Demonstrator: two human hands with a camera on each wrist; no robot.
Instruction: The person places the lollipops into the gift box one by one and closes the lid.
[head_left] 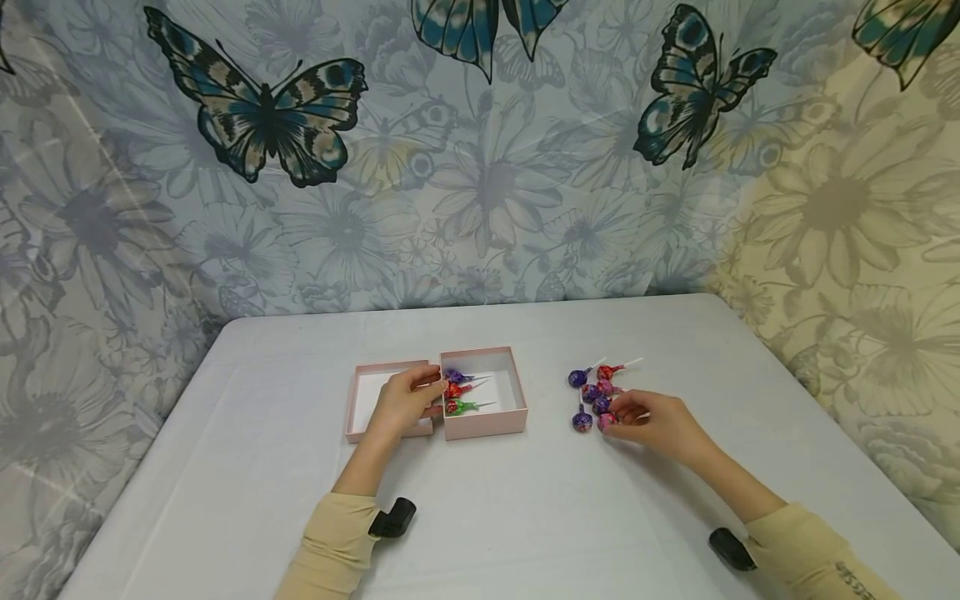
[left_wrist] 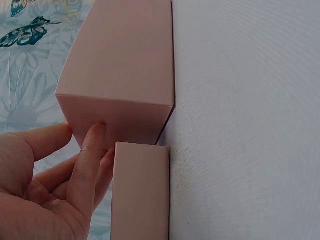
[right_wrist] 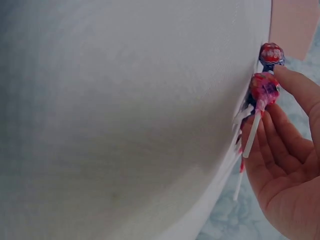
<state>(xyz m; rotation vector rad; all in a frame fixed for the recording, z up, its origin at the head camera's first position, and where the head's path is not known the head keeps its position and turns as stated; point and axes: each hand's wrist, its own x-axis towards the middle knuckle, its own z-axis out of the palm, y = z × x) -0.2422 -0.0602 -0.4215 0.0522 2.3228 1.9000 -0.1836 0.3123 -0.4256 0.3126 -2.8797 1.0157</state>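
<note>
My left hand (head_left: 405, 402) is at the left wall of an open pink box (head_left: 486, 427). In the left wrist view, its fingers (left_wrist: 91, 145) touch the box's wall and top edge. Inside the box lie a purple lollipop (head_left: 453, 376), a red one (head_left: 455, 390) and a green one (head_left: 456, 407). My right hand (head_left: 660, 423) pinches a pink lollipop (right_wrist: 265, 89) at the near edge of a group of several wrapped lollipops (head_left: 601, 405). Its white stick points toward the wrist camera. Part of the group is hidden behind the fingers.
A shallower pink box part (head_left: 351, 404), perhaps the lid, lies just left of the box, partly behind the left hand. The white table (head_left: 480, 517) ends at the back against a butterfly-patterned cloth (head_left: 495, 208).
</note>
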